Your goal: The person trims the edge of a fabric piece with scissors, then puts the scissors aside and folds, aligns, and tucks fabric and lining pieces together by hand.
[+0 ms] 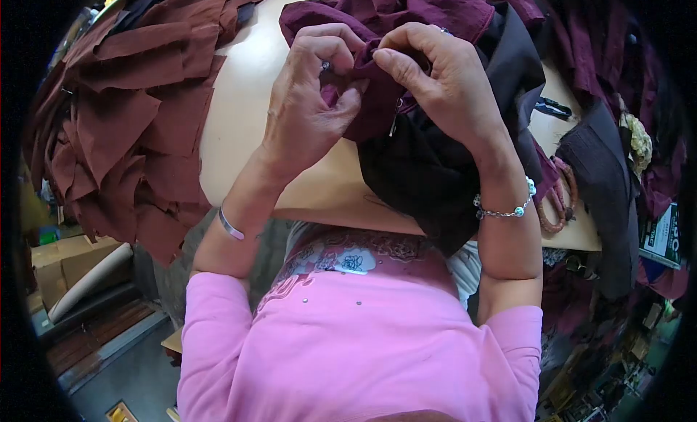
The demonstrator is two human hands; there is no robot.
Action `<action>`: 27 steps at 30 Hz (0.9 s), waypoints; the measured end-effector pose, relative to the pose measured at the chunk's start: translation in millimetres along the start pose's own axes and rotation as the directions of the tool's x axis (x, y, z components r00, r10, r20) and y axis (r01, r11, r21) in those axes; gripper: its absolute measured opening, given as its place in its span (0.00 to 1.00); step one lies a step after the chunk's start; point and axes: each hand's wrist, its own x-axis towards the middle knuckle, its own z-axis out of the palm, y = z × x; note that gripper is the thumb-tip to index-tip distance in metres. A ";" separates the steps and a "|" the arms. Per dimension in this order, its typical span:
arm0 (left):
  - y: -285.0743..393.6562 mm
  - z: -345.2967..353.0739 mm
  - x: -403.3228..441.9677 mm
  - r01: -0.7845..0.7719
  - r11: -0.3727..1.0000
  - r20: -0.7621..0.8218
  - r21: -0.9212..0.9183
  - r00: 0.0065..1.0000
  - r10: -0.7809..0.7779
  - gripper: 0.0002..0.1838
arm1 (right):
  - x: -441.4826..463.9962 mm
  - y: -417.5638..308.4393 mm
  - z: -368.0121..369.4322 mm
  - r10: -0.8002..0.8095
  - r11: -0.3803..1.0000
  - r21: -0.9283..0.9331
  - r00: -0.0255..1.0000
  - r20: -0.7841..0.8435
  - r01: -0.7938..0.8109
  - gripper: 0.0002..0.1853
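Observation:
Maroon cloth point(374, 106) is bunched up near the table's far side, and both hands are on it. My left hand point(308, 95) is closed, with thumb and fingers curled round a fold of this cloth. Close beside it, my right hand point(446, 80) pinches the cloth's upper edge between thumb and forefinger. Just below the fingers dangles a small metal piece point(396, 120), perhaps a zipper pull. Black cloth point(417, 168) hangs under and right of the maroon part and drapes over the table's near edge. The fingertips partly hide the pinched edge.
Brown cut fabric pieces point(138, 102) are heaped along the left of the pale table point(236, 131). On the right lie a small dark tool point(554, 107), a looped handle with pinkish wrapping point(570, 193) and a dark fabric strip point(599, 175). More maroon cloth point(588, 51) hangs beyond.

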 end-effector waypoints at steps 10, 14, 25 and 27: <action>0.4 -37.3 7.8 0.349 0.842 0.253 -0.410 0.931 -0.263 0.13 | 1.0 2.4 15.5 -0.354 0.922 -0.227 0.920 -0.168 0.313 0.06; 11.1 -43.5 28.8 0.393 0.911 0.405 0.121 0.818 -0.407 0.11 | -5.5 -2.9 27.2 -0.517 0.790 -0.409 0.854 -0.048 0.456 0.03; -12.4 -40.1 14.9 0.662 0.497 0.399 -0.561 0.742 -0.539 0.07 | -10.0 -18.7 27.3 -0.621 0.708 -0.413 0.784 0.022 0.573 0.08; -13.3 -38.1 9.0 0.668 0.343 0.396 -0.660 0.698 -0.597 0.07 | -9.7 -19.8 21.5 -0.581 0.742 -0.370 0.812 0.064 0.560 0.08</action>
